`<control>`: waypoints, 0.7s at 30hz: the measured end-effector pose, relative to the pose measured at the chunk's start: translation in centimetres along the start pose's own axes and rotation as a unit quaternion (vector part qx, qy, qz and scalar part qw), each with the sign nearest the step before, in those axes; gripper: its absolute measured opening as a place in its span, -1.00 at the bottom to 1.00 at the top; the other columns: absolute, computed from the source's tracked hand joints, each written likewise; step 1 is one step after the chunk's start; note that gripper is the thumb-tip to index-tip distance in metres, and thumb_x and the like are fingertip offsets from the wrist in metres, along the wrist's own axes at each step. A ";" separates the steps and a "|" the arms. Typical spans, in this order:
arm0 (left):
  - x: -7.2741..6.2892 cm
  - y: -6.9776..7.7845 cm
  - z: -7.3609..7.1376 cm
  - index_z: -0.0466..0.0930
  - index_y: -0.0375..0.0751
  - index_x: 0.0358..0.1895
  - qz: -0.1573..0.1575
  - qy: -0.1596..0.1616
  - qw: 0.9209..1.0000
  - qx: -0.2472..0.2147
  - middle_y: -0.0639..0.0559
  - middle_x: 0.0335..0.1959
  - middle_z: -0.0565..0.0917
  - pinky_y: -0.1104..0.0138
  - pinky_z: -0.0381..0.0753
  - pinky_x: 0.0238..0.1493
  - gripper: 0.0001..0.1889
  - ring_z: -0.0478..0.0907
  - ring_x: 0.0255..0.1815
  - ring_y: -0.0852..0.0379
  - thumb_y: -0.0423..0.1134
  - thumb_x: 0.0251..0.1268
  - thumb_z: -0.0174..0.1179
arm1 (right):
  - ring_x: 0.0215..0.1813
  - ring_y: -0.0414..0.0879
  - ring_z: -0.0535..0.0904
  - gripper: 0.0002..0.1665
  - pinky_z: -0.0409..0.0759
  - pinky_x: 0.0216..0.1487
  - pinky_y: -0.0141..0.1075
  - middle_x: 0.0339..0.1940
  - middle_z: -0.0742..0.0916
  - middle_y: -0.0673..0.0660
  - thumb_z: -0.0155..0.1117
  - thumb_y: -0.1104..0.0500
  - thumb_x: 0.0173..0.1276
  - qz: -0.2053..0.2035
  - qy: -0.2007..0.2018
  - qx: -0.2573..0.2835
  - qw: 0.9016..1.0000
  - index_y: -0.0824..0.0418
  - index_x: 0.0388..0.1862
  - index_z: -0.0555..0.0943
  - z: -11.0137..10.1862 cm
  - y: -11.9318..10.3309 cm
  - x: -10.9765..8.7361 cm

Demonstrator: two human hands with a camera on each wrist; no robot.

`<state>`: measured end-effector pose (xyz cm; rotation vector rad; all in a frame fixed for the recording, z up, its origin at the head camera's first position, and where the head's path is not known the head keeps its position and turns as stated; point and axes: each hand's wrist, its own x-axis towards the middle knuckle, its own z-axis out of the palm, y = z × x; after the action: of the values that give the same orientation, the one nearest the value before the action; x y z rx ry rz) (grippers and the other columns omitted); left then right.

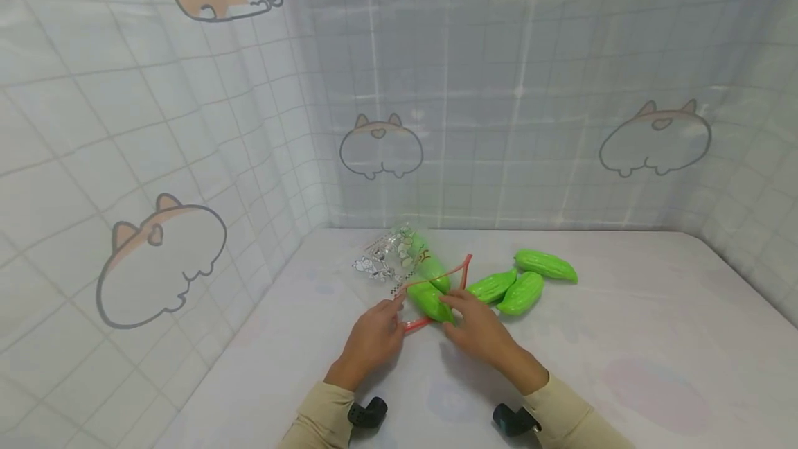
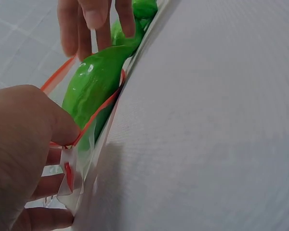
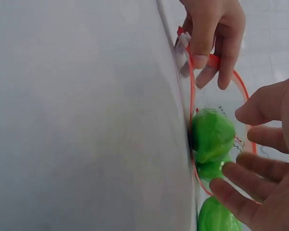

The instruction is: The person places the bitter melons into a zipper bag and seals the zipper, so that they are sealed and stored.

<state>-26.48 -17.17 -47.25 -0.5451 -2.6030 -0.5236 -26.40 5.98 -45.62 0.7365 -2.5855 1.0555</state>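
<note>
A clear zip bag [image 1: 377, 255] with printed cartoon figures and a red-edged mouth lies on the table, its mouth toward me. Inside are glossy green gourds, one farther back [image 1: 436, 272] and one at the mouth [image 1: 429, 300]. My left hand [image 1: 375, 332] pinches the left side of the bag's rim between thumb and fingers, as the left wrist view shows. Beside the right side of the mouth is my right hand [image 1: 476, 328]. Its fingers [image 3: 250, 178] are spread and loosely bent, close to the front gourd [image 3: 213, 134], with nothing held; contact is unclear.
Right of the bag lie three more green gourds: one near the bag [image 1: 494, 286], another against it [image 1: 522, 294], and a third farther back [image 1: 546, 265]. A white table [image 1: 598, 338] carries everything. Grid-patterned curtains [image 1: 499, 123] with cartoon dogs stand behind and at the sides.
</note>
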 end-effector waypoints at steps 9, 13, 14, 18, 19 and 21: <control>0.2 -0.1 -0.1 0.53 -0.32 0.30 0.015 0.013 1.000 -0.005 -0.01 -0.11 0.69 0.14 0.63 -0.16 -0.45 0.62 -0.25 0.09 -0.32 0.20 0.32 | 0.22 0.15 0.59 -0.59 0.49 0.22 0.05 0.11 0.71 0.24 0.36 0.39 0.22 -0.095 -0.004 -0.008 0.995 0.36 0.09 0.67 -1.2 0.6 -1.3; 0.1 -0.1 0.0 0.54 -0.32 0.29 0.013 0.016 1.000 -0.004 -0.01 -0.13 0.69 0.12 0.62 -0.18 -0.46 0.60 -0.28 0.09 -0.31 0.20 0.32 | 0.19 0.14 0.61 -0.56 0.50 0.21 0.06 0.08 0.73 0.22 0.36 0.38 0.21 -0.120 -0.022 -0.012 0.992 0.35 0.11 0.67 -1.4 0.9 -1.6; 0.1 -0.1 0.0 0.54 -0.32 0.29 0.013 0.015 1.000 -0.004 -0.01 -0.13 0.69 0.12 0.62 -0.17 -0.46 0.60 -0.28 0.09 -0.31 0.20 0.32 | 0.19 0.14 0.61 -0.55 0.50 0.20 0.06 0.08 0.73 0.21 0.37 0.37 0.21 -0.123 -0.027 -0.013 0.992 0.35 0.12 0.66 -1.4 1.0 -1.7; 0.1 -0.2 0.1 0.54 -0.32 0.28 0.013 0.012 1.000 -0.006 -0.01 -0.11 0.69 0.12 0.62 -0.14 -0.46 0.61 -0.25 0.09 -0.31 0.20 0.33 | 0.21 0.12 0.60 -0.53 0.50 0.21 0.05 0.12 0.72 0.21 0.39 0.35 0.23 -0.122 -0.044 -0.015 0.991 0.35 0.16 0.64 -1.4 0.9 -1.9; 0.1 -0.2 0.1 0.54 -0.32 0.28 0.014 0.011 1.000 -0.007 -0.01 -0.11 0.69 0.12 0.62 -0.13 -0.46 0.61 -0.24 0.09 -0.31 0.20 0.33 | 0.22 0.11 0.59 -0.52 0.50 0.22 0.04 0.13 0.71 0.21 0.39 0.34 0.24 -0.119 -0.048 -0.016 0.992 0.35 0.17 0.64 -1.4 0.9 -1.9; 0.1 -0.2 0.2 0.54 -0.32 0.29 0.014 0.011 1.000 -0.007 -0.01 -0.11 0.69 0.12 0.62 -0.12 -0.46 0.62 -0.23 0.08 -0.30 0.20 0.34 | 0.24 0.12 0.58 -0.51 0.48 0.23 0.05 0.16 0.70 0.22 0.38 0.32 0.25 -0.117 -0.054 -0.023 0.991 0.35 0.19 0.62 -1.4 0.8 -2.0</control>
<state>-26.71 -17.19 -47.39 -0.5770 -2.5690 -0.5350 -25.05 8.16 -45.88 1.0818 -2.5224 0.9037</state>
